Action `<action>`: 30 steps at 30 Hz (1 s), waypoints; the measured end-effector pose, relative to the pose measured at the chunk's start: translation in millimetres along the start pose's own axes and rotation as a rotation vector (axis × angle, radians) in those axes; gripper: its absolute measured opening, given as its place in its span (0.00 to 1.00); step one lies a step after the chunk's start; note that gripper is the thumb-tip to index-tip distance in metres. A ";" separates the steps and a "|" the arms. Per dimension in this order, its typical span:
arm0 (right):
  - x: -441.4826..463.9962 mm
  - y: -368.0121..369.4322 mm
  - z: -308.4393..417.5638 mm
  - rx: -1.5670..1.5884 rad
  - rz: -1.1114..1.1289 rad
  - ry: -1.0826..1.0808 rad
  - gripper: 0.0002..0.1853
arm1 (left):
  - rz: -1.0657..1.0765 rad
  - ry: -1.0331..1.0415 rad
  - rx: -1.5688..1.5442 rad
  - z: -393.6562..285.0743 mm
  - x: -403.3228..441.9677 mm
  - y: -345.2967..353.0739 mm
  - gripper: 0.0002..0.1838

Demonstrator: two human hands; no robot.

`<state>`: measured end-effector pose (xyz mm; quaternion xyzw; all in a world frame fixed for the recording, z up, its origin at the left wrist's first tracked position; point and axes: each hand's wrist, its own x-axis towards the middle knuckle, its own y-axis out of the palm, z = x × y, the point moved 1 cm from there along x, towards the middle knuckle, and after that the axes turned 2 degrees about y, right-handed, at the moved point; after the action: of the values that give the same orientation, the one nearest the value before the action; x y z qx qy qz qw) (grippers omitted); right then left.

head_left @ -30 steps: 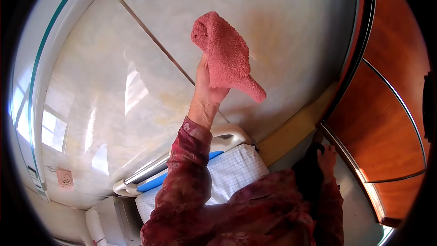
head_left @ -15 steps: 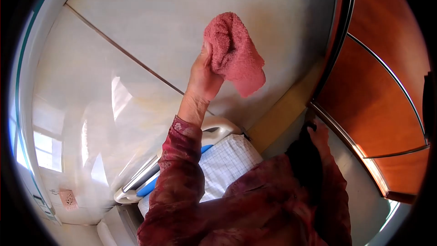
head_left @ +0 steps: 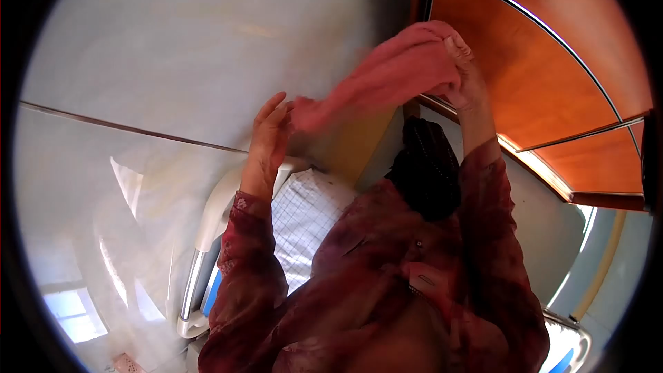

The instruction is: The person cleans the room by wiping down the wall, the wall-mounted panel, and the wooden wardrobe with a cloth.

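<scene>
Big pale wall [head_left: 173,48] filling the upper left, and the wooden panelling [head_left: 545,55] has swung in closer behind the right side; below, a bed with a checked sheet [head_left: 307,224] sits close beside the left sleeve, and a black bundle [head_left: 428,173] hangs before the torso; now the pink cloth [head_left: 390,83], bunched in one hand moments ago, is drawn out lengthwise in mid-air, so both hands are at it; the right hand [head_left: 471,86], newly up, clamps the far end; the left hand [head_left: 268,135] meets the other, blur and fabric obscuring its fingertips, grip impossible to tell.
</scene>
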<state>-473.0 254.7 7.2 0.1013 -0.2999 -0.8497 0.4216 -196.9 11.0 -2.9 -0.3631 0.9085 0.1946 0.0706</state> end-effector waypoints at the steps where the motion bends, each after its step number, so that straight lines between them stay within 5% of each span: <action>1: 7.4 -58.5 -24.1 0.056 -0.127 0.128 0.17 | -0.123 -0.018 0.033 11.3 -8.8 -6.3 0.23; 3: 3.2 -113.9 -21.4 0.115 -0.289 0.239 0.18 | -0.042 -0.101 0.026 28.3 -29.5 -12.4 0.20; 5: 3.2 -130.1 17.6 -1.793 -0.235 0.001 0.18 | 0.029 -0.168 -0.008 41.7 -28.6 -15.5 0.17; 6: -6.4 -112.1 42.6 -1.205 -0.398 -0.005 0.15 | 0.051 -0.163 -0.040 51.1 -30.8 -20.7 0.16; 7: -23.1 -115.5 41.8 -1.220 -0.401 0.019 0.15 | 0.070 -0.168 -0.057 59.9 -38.9 -25.2 0.14; 9: -37.9 -128.9 49.9 -0.087 -0.357 0.112 0.12 | 0.032 -0.184 -0.027 70.8 -35.0 -20.3 0.13; 10: -44.4 -139.7 48.7 -0.090 -0.368 0.105 0.12 | 0.041 -0.210 -0.025 76.9 -33.8 -21.7 0.12; 15: -54.2 -214.5 34.2 -1.306 -0.525 0.062 0.08 | 0.065 -0.205 0.067 83.0 -23.7 10.4 0.12; 19: -46.9 -147.6 55.0 -0.586 -0.514 0.132 0.11 | 0.251 -0.174 0.097 91.8 -2.4 59.8 0.18; 22: -46.8 -85.8 67.1 -0.368 -0.343 0.149 0.14 | 0.314 -0.137 0.100 96.8 -5.4 117.8 0.22; 29: -72.3 67.6 22.7 -0.768 0.155 0.254 0.15 | 0.367 -0.122 0.024 157.2 3.8 154.0 0.29; 30: -82.6 87.2 7.0 -0.855 0.349 0.049 0.14 | 0.316 -0.121 -0.007 162.8 4.7 150.0 0.29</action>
<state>-367.3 281.3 58.1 -0.1136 0.0748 -0.8109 0.5692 -305.6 173.0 -107.6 -0.2038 0.9476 0.2280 0.0925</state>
